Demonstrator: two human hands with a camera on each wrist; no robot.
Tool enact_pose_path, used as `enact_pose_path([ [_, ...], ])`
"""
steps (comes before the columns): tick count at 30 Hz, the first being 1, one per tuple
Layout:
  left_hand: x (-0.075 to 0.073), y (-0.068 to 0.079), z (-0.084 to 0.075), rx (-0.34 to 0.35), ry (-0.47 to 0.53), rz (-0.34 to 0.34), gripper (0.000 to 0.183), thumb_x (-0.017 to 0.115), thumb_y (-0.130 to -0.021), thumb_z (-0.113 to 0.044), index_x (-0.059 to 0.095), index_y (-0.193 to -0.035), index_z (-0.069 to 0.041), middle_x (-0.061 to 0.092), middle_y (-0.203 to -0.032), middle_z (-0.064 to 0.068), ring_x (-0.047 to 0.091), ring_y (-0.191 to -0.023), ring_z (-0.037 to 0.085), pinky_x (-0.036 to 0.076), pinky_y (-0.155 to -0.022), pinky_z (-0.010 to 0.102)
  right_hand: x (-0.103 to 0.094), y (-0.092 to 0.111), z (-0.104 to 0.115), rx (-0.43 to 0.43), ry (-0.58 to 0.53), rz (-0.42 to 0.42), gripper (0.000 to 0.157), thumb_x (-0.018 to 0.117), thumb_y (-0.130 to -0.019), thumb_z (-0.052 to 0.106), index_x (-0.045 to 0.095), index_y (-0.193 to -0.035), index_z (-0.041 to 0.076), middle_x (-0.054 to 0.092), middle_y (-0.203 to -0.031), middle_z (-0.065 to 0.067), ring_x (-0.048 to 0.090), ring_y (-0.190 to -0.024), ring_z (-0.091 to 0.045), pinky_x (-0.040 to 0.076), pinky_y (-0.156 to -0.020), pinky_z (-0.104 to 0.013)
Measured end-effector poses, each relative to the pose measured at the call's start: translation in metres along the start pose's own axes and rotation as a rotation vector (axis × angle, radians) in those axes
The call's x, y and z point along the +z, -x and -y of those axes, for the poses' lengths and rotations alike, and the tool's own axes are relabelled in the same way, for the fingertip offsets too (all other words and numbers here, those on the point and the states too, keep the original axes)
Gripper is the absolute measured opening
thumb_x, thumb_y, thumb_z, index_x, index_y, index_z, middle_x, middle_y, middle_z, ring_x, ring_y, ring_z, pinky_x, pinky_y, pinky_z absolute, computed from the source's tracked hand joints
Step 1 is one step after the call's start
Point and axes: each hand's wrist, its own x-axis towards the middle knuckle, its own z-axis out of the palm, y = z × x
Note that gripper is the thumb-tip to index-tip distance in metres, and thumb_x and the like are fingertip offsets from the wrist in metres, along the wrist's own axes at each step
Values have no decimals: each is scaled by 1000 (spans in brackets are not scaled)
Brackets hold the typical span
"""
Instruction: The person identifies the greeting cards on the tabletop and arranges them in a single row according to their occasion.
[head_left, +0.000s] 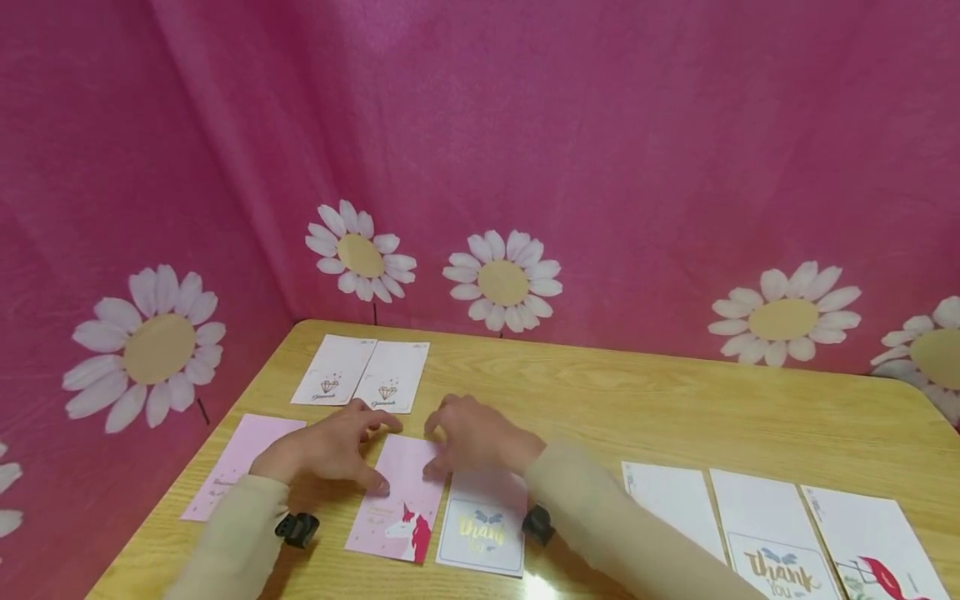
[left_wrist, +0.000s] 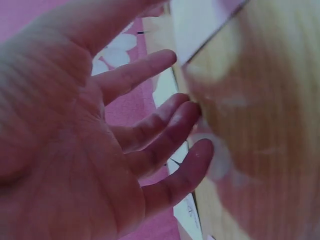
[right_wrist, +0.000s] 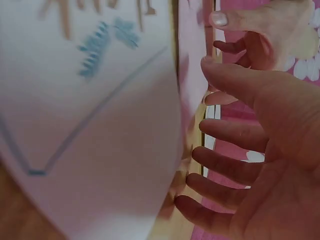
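Note:
A pink unicorn card point(head_left: 405, 475) lies flat on the wooden table between the two hands. At its left edge is my left hand point(head_left: 333, 446), the thumb at the card's side and the fingers loosely spread. My right hand point(head_left: 476, 437) hovers over its upper right, thumb near the right edge. Just under the right hand lies a white "Thank you" card point(head_left: 480, 537) with gold letters, its top partly covered. In the right wrist view, the fingers of the right hand point(right_wrist: 240, 145) reach out fairly straight. The left wrist view shows the left hand point(left_wrist: 100, 135) with nothing in its palm.
Two white diamond cards point(head_left: 333, 362) lie side by side at the back left. Another pink card point(head_left: 258, 442) lies by the table's left edge, partly behind the left arm. At right are a white card point(head_left: 663, 496), a second "Thank you" card point(head_left: 757, 500) and a red-bird card point(head_left: 855, 525).

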Motion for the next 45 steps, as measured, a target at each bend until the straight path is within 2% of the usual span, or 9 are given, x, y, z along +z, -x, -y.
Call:
enact_pose_path([
  [4,5,1,0,6,-30,-28,74,94,-69,-34,60,-134,-26,48,-122,9,48,-107,23,48,-89,41,6,6,1,-5,70,-37,53,86,-80,44,74,-122,16,64,-126,-3,56,-104,-17,51,-92,-35],
  [11,12,6,2,2,-34,-73,66,94,-70,-35,59,-125,-27,50,-123,10,50,-113,25,49,-96,48,15,9,2,-57,140,-84,50,88,-78,46,75,-116,16,65,-125,-4,56,-103,-19,51,-87,-34],
  [15,17,10,3,-2,-23,-110,69,94,-70,-35,56,-126,-23,51,-120,10,50,-111,25,48,-98,49,18,10,3,-34,136,-93,52,88,-78,46,73,-118,16,64,-125,-3,55,-104,-18,52,-90,-36],
  [19,21,15,4,-41,-16,-141,69,93,-71,-38,57,-126,-16,50,-120,11,50,-110,25,47,-100,49,20,11,3,-28,134,-105,56,88,-78,46,66,-121,16,63,-119,-2,54,-100,-16,53,-90,-37],
  [25,22,23,7,-62,3,-143,49,89,-76,-37,64,-113,-17,50,-117,8,50,-108,23,46,-98,47,19,14,2,-45,129,-125,56,87,-79,45,58,-118,17,60,-108,1,52,-92,-14,52,-82,-31],
  [30,20,28,8,-17,71,-134,40,86,-80,-32,65,-111,-18,57,-114,3,52,-106,20,46,-99,46,19,15,0,-47,122,-135,55,87,-79,44,58,-117,17,59,-104,2,51,-89,-13,51,-79,-28],
  [36,19,31,7,79,243,-114,40,82,-85,-19,62,-117,-7,64,-101,3,58,-90,16,49,-78,26,20,15,-1,-38,110,-139,55,87,-79,45,59,-116,16,57,-100,3,51,-87,-12,49,-78,-27],
  [38,20,33,7,97,280,-114,41,80,-85,-16,61,-119,-5,65,-101,4,59,-87,16,49,-73,23,20,14,-2,-37,113,-138,55,87,-79,46,59,-115,16,57,-99,4,51,-87,-12,49,-78,-27],
  [45,21,36,3,94,450,-83,41,71,-92,-6,55,-129,1,61,-104,12,63,-82,20,60,-64,32,20,16,-3,-34,104,-137,55,87,-79,47,59,-116,16,57,-100,3,51,-88,-13,49,-80,-28],
])
